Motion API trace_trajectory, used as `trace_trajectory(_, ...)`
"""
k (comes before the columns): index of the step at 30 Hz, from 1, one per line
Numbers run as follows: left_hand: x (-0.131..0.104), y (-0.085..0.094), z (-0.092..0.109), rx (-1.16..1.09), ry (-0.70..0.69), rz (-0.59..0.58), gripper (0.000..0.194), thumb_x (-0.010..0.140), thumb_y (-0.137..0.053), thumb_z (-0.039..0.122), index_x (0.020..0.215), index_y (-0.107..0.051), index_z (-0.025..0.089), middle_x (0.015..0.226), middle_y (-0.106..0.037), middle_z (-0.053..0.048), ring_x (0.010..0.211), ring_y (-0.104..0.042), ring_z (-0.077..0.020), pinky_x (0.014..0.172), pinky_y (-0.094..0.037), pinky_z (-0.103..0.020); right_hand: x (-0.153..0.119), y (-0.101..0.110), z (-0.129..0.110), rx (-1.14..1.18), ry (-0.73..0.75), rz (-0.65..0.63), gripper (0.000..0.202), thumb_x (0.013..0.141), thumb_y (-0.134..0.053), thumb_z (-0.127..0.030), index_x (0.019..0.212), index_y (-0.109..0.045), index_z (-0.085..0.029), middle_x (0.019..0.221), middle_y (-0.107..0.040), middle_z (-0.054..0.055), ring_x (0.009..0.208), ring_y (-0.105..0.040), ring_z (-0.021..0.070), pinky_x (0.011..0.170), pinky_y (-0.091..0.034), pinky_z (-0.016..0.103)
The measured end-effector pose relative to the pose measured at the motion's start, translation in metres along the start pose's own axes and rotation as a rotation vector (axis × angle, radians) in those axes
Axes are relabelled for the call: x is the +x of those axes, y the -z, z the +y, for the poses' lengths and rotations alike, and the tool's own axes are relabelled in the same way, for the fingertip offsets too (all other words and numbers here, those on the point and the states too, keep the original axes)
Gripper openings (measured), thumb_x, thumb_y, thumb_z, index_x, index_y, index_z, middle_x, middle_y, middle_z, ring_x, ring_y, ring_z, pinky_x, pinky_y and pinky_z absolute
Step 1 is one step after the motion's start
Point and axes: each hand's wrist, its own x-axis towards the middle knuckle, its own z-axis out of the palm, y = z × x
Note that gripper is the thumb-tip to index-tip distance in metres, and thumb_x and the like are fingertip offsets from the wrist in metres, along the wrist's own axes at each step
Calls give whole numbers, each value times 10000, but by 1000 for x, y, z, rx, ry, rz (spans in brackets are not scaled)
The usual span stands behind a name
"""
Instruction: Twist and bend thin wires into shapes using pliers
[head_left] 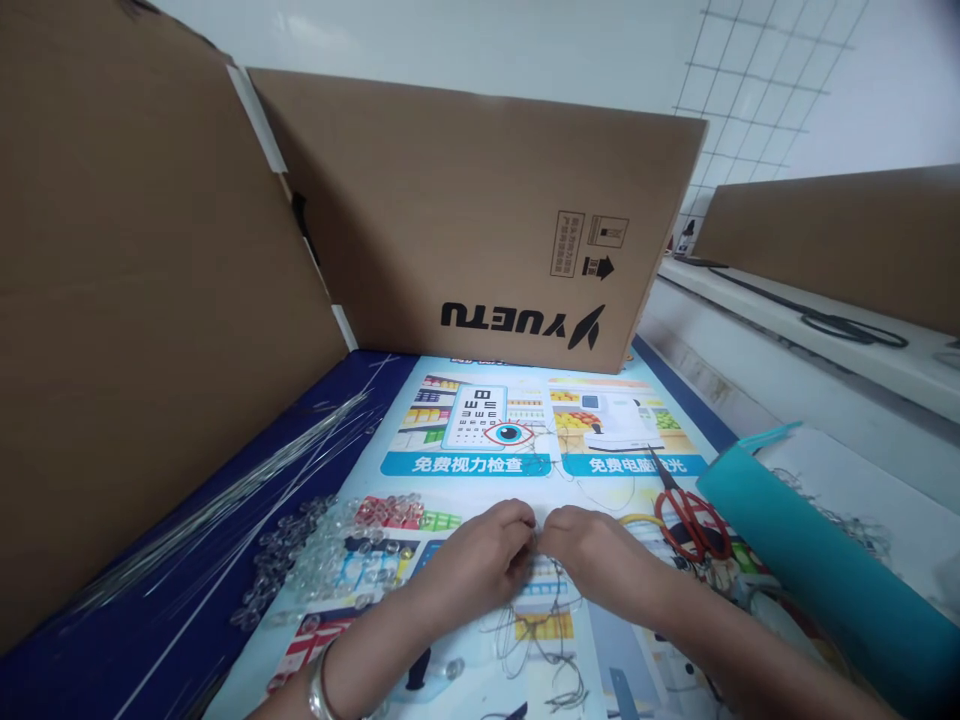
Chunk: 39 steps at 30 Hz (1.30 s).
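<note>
My left hand point(501, 545) and my right hand point(592, 545) meet over the printed poster, fingertips nearly touching. Both are closed in a pinch around thin cord point(556, 590), whose dark strands hang below the fingers. What lies right between the fingertips is too small to make out. Looser strands of cord point(566, 690) are tangled on the poster below. To the left of my left hand spreads a heap of clear beads point(322, 550). Red-handled scissors point(686, 520) lie beyond my right hand, blades pointing away.
Tall cardboard panels point(465, 220) wall off the left and back. Long thin strands point(247, 490) lie on the blue cloth point(187, 610) at the left. A teal open box point(817, 570) with wiry bits in it stands at the right. The poster point(480, 490) covers the middle.
</note>
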Motion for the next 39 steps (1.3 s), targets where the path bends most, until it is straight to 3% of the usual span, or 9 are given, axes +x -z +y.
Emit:
trace_trajectory(7, 1, 1, -2, -3, 48, -25, 138, 721, -481, 68, 776, -567, 161, 908, -563, -53, 824, -548, -174, 697, -466, -273, 6, 2, 7, 10, 46, -44, 211, 742, -440, -7, 753, -553, -184, 808, -569, -2, 734, -515, 129, 595, -346, 227)
trace_trajectory(24, 0, -3, -6, -52, 1, 5, 160, 727, -477, 45, 778, -568, 165, 914, -557, -53, 833, -535, -172, 710, -467, -288, 3, -6, 3, -37, -79, -11, 215, 733, -446, -19, 791, -578, -178, 788, -576, 24, 685, -527, 144, 573, -361, 240)
trace_trajectory(33, 1, -2, -5, -40, 17, -13, 153, 730, -482, 43, 771, -568, 163, 927, -559, -54, 843, -536, -175, 723, -462, -290, 5, -9, 6, 4, -11, -10, 220, 739, -453, -16, 808, -573, -188, 821, -581, 9, 752, -537, 145, 622, -382, 239)
trace_trajectory(39, 0, 1, -2, -36, 26, -26, 155, 730, -485, 46, 792, -570, 159, 926, -556, -55, 849, -533, -177, 723, -462, -292, 3, -1, 3, -17, 3, -16, 225, 727, -441, 2, 787, -545, -188, 820, -574, 5, 724, -513, 137, 565, -336, 234)
